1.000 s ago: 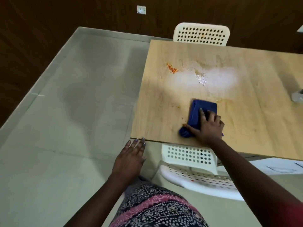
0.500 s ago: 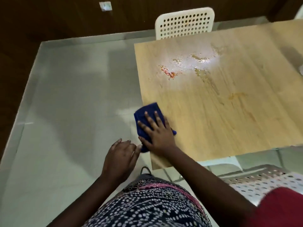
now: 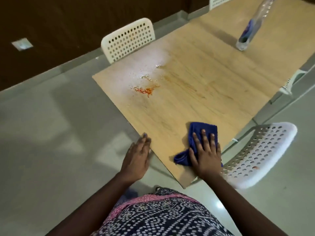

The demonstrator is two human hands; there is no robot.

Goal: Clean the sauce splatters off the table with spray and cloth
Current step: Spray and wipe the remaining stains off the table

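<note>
A blue cloth (image 3: pixel 202 132) lies near the wooden table's (image 3: pixel 213 86) close corner. My right hand (image 3: pixel 205 155) presses flat on it with straight, spread fingers. My left hand (image 3: pixel 137 157) rests open against the table's left edge. An orange-red sauce splatter (image 3: pixel 146 90) sits further up the table, with wet spray droplets and a pale glare patch (image 3: pixel 148 72) just beyond it. Faint orange smears run to the right of the splatter. A clear spray bottle (image 3: pixel 250 29) with a blue label stands at the far right of the table.
A white perforated chair (image 3: pixel 128 40) stands at the table's far side. Another white perforated chair (image 3: pixel 265 154) is tucked at the near right, and part of a third (image 3: pixel 288 84) shows at the right edge. Grey tiled floor lies on the left, with a dark wooden wall behind.
My right hand has slid the cloth from the table's left edge back onto the tabletop near the close corner. My left hand has uncurled and now rests against the table edge. The view has turned.
</note>
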